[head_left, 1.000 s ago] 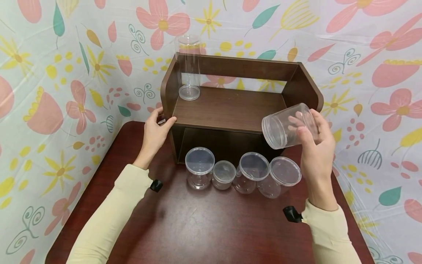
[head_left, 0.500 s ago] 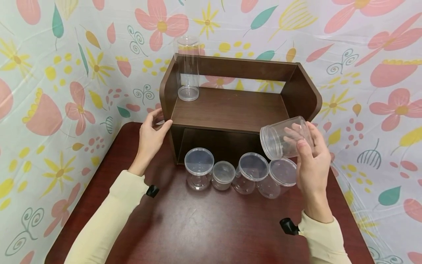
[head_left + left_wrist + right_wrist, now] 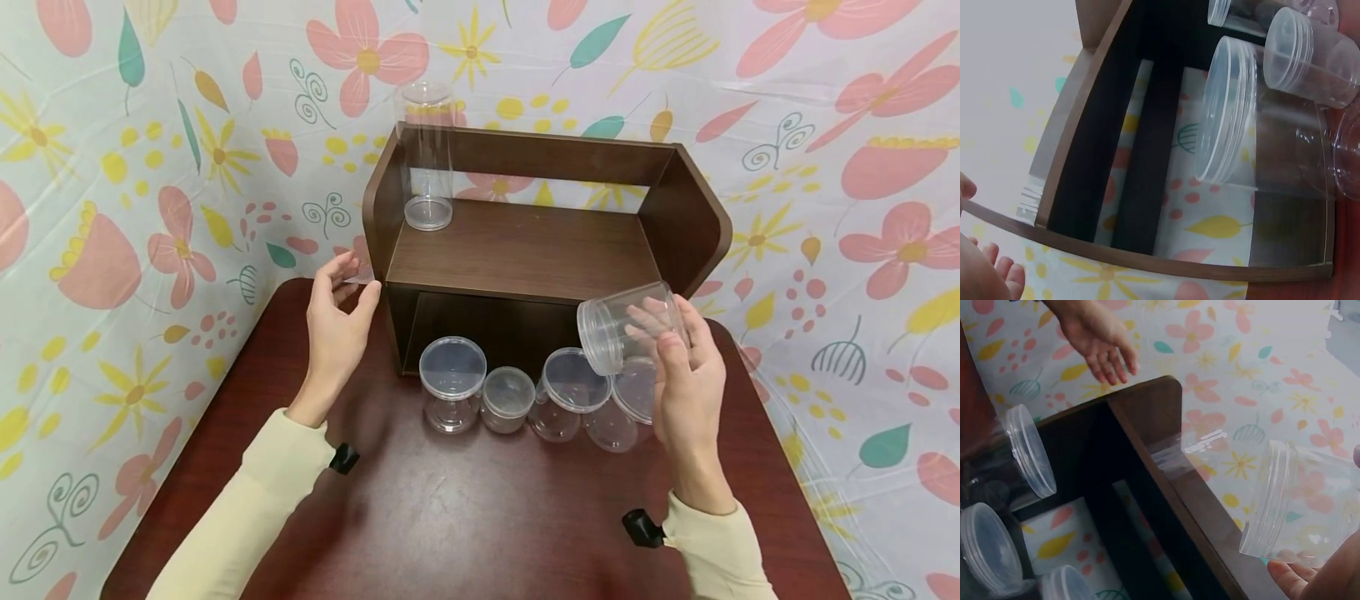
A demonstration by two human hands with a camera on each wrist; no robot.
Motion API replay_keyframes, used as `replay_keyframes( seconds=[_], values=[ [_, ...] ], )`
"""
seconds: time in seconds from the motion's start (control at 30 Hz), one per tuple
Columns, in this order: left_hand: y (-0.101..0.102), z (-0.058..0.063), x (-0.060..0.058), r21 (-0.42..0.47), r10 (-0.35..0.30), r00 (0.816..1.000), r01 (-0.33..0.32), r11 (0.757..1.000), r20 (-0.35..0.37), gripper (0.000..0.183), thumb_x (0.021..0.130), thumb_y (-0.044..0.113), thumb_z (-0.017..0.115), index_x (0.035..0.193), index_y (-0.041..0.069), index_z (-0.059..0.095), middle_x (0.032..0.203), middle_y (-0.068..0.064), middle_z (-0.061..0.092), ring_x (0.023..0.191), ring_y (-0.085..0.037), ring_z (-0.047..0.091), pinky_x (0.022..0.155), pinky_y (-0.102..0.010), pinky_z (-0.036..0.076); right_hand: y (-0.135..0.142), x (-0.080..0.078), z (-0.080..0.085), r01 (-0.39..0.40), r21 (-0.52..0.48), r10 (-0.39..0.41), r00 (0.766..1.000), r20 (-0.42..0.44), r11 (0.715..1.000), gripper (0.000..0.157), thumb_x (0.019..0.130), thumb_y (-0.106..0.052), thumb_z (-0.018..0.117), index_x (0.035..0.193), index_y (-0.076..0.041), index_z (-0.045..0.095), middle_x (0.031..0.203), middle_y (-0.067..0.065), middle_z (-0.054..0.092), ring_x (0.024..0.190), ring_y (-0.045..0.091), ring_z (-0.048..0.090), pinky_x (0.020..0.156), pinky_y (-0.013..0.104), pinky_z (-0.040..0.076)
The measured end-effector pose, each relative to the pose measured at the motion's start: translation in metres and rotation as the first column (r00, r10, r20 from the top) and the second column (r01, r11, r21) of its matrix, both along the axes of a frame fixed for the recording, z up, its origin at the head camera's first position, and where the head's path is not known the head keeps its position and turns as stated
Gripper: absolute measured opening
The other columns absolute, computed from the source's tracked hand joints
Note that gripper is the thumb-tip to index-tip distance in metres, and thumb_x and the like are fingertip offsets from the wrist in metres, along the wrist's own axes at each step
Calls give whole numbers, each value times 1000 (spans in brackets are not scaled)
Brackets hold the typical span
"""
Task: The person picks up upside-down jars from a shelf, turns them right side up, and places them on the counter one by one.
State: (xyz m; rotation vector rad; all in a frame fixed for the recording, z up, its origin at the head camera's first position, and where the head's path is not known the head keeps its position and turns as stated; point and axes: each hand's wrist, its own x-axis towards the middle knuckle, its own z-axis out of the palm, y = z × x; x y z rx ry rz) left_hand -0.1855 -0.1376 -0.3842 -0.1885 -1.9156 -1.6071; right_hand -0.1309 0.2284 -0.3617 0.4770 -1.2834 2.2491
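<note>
My right hand (image 3: 692, 383) grips a clear plastic jar (image 3: 611, 329) by its base end. The jar lies tilted on its side, lid end to the left, in front of the brown wooden shelf (image 3: 517, 250). Beside the shelf's left panel is my left hand (image 3: 333, 333), fingers loosely bent with nothing in them. In the right wrist view a small gap shows between that left hand (image 3: 1100, 344) and the panel. A tall clear jar (image 3: 429, 158) stands upright at the left end of the upper shelf.
Several lidded clear jars stand in a row before the lower compartment, among them a small jar (image 3: 509, 400) and a wide-lidded jar (image 3: 453, 371). The held jar partly hides the rightmost jar (image 3: 611, 425). A flowered cloth surrounds the dark red table (image 3: 480, 517).
My left hand has come off the shelf's left panel and drawn slightly left and down. My right hand has carried its jar down and a little left, in front of the rightmost jar.
</note>
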Motion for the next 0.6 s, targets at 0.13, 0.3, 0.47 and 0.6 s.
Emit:
replay_keyframes(
  seconds=[0.13, 0.3, 0.47, 0.6],
  values=[
    [5, 0, 8, -3, -2, 999, 2, 1000, -42, 48, 95, 2, 71, 139, -5, 52, 131, -21, 60, 123, -27, 56, 103, -42, 46, -7, 0, -6, -16, -3, 16, 1000, 9, 1000, 38, 98, 2, 62, 134, 10, 53, 128, 31, 61, 116, 37, 67, 97, 39, 56],
    [15, -2, 16, -15, -48, 998, 48, 999, -40, 47, 95, 0, 71, 139, -4, 54, 131, -20, 60, 122, -29, 56, 102, -40, 47, -17, 0, -15, -29, 2, 29, 998, 51, 1000, 38, 99, 1, 60, 135, 9, 51, 129, 31, 58, 117, 37, 66, 98, 39, 56],
    [25, -4, 19, -24, -108, 994, 107, 994, -13, 48, 94, -10, 67, 138, -12, 50, 133, -32, 55, 124, -44, 52, 101, -54, 46, -25, 0, -23, -80, 10, 78, 993, 83, 997, 40, 101, -1, 60, 138, 7, 48, 133, 29, 55, 120, 36, 64, 100, 38, 54],
    [31, -8, 20, -20, -182, 983, 182, 983, 3, 49, 93, -11, 68, 138, -14, 50, 133, -34, 55, 123, -45, 53, 99, -59, 46, -30, 0, -28, -87, 29, 84, 992, 94, 996, 41, 101, -4, 62, 139, 6, 49, 133, 29, 56, 120, 35, 64, 101, 38, 54]
  ],
)
